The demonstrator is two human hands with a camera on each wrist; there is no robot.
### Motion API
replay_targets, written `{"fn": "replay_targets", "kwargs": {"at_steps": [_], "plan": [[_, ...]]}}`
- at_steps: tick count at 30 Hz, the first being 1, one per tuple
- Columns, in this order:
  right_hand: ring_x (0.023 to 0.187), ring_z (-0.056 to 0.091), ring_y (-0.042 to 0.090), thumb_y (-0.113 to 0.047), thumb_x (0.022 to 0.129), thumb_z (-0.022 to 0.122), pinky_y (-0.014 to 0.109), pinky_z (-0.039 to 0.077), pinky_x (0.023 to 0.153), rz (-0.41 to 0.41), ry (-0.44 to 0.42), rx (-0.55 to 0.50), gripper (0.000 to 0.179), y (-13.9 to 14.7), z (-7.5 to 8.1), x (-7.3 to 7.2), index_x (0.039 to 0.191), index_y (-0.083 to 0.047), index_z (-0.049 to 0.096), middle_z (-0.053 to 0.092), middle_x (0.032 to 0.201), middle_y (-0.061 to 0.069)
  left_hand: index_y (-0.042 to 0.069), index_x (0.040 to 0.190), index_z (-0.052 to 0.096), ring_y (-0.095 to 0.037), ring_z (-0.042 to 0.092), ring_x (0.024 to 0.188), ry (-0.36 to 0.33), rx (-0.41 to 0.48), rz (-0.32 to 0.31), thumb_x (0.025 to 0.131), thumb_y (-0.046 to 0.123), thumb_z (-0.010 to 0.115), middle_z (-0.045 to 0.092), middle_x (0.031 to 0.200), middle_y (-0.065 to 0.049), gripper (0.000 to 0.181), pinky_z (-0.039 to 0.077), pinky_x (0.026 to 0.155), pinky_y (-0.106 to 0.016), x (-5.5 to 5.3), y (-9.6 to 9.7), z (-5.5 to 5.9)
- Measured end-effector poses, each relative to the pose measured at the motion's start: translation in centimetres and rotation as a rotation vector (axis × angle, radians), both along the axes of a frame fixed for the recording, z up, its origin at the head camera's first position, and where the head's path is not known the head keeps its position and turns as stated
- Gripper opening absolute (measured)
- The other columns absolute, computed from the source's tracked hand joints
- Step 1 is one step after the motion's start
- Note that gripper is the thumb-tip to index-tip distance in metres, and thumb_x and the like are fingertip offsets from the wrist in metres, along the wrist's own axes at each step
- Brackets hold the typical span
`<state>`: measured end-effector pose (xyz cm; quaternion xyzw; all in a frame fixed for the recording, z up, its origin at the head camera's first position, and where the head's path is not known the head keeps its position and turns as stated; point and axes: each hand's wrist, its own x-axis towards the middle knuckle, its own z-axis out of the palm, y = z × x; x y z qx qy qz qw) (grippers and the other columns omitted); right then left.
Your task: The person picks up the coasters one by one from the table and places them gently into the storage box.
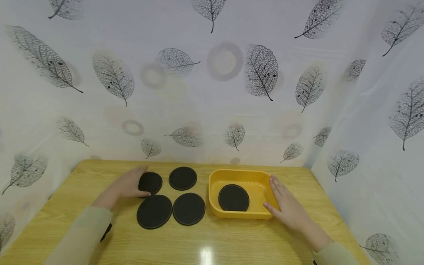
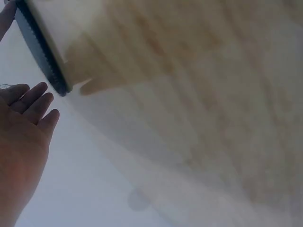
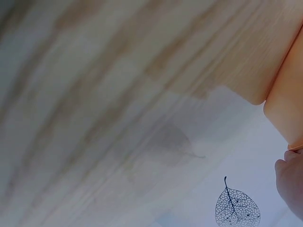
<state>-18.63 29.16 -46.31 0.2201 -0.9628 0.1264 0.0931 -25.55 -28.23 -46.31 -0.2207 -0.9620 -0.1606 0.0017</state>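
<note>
Four round dark coasters (image 1: 187, 208) | glossy yellow tray (image 1: 261, 214) | left hand (image 1: 127, 184) seemingly gripping one

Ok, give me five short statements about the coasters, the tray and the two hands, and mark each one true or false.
1. One black coaster lies inside the yellow tray. True.
2. Six coasters lie on the wooden table outside the tray. False: there are four, set two by two to the tray's left.
3. The left hand has its fingers on the far-left coaster. True.
4. The right hand is lifting the tray off the table. False: it rests with straight fingers against the tray's right side, and the tray sits on the table.
5. The tray is blue. False: it is yellow.
</note>
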Motion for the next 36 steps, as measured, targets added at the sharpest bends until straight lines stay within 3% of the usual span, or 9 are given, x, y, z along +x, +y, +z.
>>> {"fn": "replay_targets", "kwargs": {"at_steps": [6, 14, 23, 26, 30, 33, 36], "plan": [[0.157, 0.030, 0.050, -0.045, 0.104, 0.063, 0.066, 0.035, 0.122, -0.007, -0.002, 0.012, 0.088, 0.2, -0.2, -0.1, 0.163, 0.009, 0.028, 0.020, 0.175, 0.025, -0.018, 0.152, 0.041, -0.060, 0.049, 0.139, -0.041, 0.030, 0.037, 0.081, 0.048, 0.089, 0.048, 0.152, -0.041, 0.109, 0.044, 0.114, -0.069, 0.3, -0.3, -0.7], [0.157, 0.030, 0.050, -0.044, 0.104, 0.063, 0.067, 0.035, 0.122, -0.010, -0.007, 0.003, 0.088, 0.3, -0.2, -0.1, 0.164, 0.009, 0.026, 0.020, 0.175, 0.024, -0.018, 0.153, 0.039, -0.061, 0.048, 0.139, -0.058, 0.061, 0.036, 0.081, 0.047, 0.089, 0.046, 0.152, -0.043, 0.110, 0.044, 0.114, -0.070, 0.6, -0.1, -0.8], [0.157, 0.030, 0.050, -0.044, 0.105, 0.062, 0.064, 0.034, 0.123, -0.007, 0.002, 0.002, 0.088, 0.1, -0.2, -0.1, 0.165, 0.008, 0.025, 0.020, 0.175, 0.024, -0.024, 0.150, 0.036, -0.064, 0.047, 0.138, -0.078, 0.096, -0.040, 0.079, 0.026, 0.090, 0.044, 0.151, -0.047, 0.102, 0.042, 0.114, -0.071, 0.9, -1.4, -0.8], [0.158, 0.029, 0.049, -0.041, 0.104, 0.063, 0.041, 0.015, 0.135, -0.003, 0.007, -0.008, 0.087, 0.0, -0.2, -0.1, 0.164, 0.009, 0.025, 0.019, 0.175, 0.025, -0.023, 0.150, 0.036, -0.064, 0.046, 0.139, -0.100, 0.085, -0.037, 0.078, 0.020, 0.089, 0.043, 0.152, -0.046, 0.100, 0.042, 0.115, -0.071, 0.9, -1.5, -0.7], [0.159, 0.027, 0.048, -0.038, 0.104, 0.063, 0.011, -0.008, 0.122, 0.001, 0.011, -0.020, 0.086, 0.0, -0.2, -0.1, 0.164, 0.010, 0.025, 0.019, 0.174, 0.026, -0.023, 0.151, 0.035, -0.063, 0.045, 0.140, -0.121, 0.090, -0.015, 0.076, 0.022, 0.092, 0.042, 0.153, -0.046, 0.104, 0.041, 0.116, -0.071, 0.7, -1.6, -0.7], [0.159, 0.027, 0.048, -0.039, 0.104, 0.063, 0.025, 0.002, 0.132, -0.003, 0.009, -0.015, 0.086, 0.0, -0.2, -0.1, 0.164, 0.010, 0.025, 0.019, 0.174, 0.026, -0.022, 0.151, 0.036, -0.063, 0.045, 0.140, -0.117, 0.104, -0.009, 0.075, 0.027, 0.093, 0.043, 0.153, -0.046, 0.107, 0.042, 0.115, -0.071, 0.7, -1.7, -0.8], [0.158, 0.028, 0.048, -0.039, 0.104, 0.063, 0.041, 0.016, 0.134, -0.006, 0.008, -0.013, 0.086, -0.1, -0.1, 0.0, 0.164, 0.010, 0.025, 0.019, 0.175, 0.025, -0.021, 0.151, 0.037, -0.063, 0.046, 0.139, -0.110, 0.112, -0.004, 0.074, 0.030, 0.094, 0.044, 0.153, -0.045, 0.109, 0.043, 0.114, -0.071, 0.6, -1.8, -1.0]]}}
